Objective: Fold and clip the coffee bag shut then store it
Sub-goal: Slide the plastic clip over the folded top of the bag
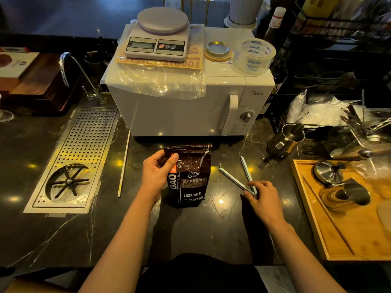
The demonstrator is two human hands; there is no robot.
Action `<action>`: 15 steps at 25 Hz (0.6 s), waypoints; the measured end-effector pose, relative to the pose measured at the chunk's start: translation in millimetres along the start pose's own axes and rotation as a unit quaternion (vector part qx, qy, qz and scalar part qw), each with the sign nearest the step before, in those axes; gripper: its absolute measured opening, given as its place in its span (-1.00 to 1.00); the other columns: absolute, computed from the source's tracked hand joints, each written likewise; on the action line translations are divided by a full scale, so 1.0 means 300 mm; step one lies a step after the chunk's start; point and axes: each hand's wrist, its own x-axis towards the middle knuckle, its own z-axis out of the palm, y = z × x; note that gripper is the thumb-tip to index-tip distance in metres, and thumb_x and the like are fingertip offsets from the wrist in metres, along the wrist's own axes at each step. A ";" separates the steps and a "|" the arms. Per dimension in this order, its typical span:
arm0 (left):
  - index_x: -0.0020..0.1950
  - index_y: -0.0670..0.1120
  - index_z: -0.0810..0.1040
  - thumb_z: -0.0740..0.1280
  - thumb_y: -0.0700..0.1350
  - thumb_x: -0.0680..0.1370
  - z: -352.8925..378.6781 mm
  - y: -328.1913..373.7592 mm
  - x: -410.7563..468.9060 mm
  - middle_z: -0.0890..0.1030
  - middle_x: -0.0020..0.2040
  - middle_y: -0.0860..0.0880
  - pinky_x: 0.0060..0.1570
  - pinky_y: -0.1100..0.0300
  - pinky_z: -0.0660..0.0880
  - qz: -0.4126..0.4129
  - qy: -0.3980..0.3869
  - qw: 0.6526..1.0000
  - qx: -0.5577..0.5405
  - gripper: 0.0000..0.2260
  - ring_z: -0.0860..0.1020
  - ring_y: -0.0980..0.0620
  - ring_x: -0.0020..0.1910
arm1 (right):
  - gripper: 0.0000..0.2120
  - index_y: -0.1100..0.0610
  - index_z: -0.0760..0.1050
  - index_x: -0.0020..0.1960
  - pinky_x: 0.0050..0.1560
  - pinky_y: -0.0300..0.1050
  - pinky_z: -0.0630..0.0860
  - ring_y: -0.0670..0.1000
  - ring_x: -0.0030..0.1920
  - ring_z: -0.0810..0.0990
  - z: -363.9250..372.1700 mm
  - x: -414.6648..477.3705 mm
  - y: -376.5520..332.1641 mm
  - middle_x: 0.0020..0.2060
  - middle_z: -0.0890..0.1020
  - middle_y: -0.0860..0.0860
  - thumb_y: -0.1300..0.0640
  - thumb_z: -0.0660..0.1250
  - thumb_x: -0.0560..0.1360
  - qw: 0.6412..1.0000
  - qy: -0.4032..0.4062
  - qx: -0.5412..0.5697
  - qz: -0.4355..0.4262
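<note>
A dark brown coffee bag (190, 182) with white lettering stands on the black marble counter, just in front of the microwave. Its top part is flattened and creased. My left hand (157, 172) grips the bag's upper left edge, thumb on the front. To the right lies a pale blue bag clip (239, 178), spread open in a V with its hinge toward me. My right hand (262, 197) pinches the clip at the hinge end, low on the counter.
A white microwave (182, 106) stands behind the bag, carrying a kitchen scale (158, 39) and a tape roll (254, 56). A perforated steel drip tray (84, 149) and a white stick (124, 163) lie at left. A steel pitcher (285, 140) and wooden tray (330, 233) sit at right.
</note>
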 end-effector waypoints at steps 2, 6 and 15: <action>0.04 -0.12 0.62 0.36 -0.17 0.55 -0.002 -0.002 0.001 0.72 -0.14 0.02 -0.15 0.22 0.63 0.000 -0.001 1.000 0.000 -0.90 0.69 0.08 -0.12 | -0.67 -0.04 0.51 0.28 0.22 0.06 0.47 0.09 0.28 0.44 0.013 -0.012 0.017 0.21 0.48 0.04 -0.03 0.37 0.52 1.000 -0.002 -0.017 0.006; 0.02 -0.08 0.61 0.36 -0.18 0.55 -0.002 0.004 -0.003 0.72 -0.15 0.05 -0.17 0.25 0.62 0.001 -0.006 1.000 -0.008 -0.92 0.69 0.10 -0.12 | -0.76 0.00 0.53 0.20 -0.01 -0.05 0.53 0.01 0.01 0.51 0.023 -0.014 0.024 0.02 0.46 -0.02 0.02 0.34 0.55 1.000 0.002 -0.016 0.014; 0.06 -0.11 0.61 0.36 -0.17 0.55 0.000 0.004 -0.007 0.71 -0.11 0.02 -0.16 0.26 0.61 0.007 0.001 1.000 0.006 -0.89 0.69 0.10 -0.10 | -0.88 0.08 0.59 0.06 0.05 -0.10 0.54 -0.05 -0.03 0.56 0.007 -0.019 -0.016 -0.01 0.55 0.04 0.19 0.36 0.54 0.974 0.083 0.211 0.022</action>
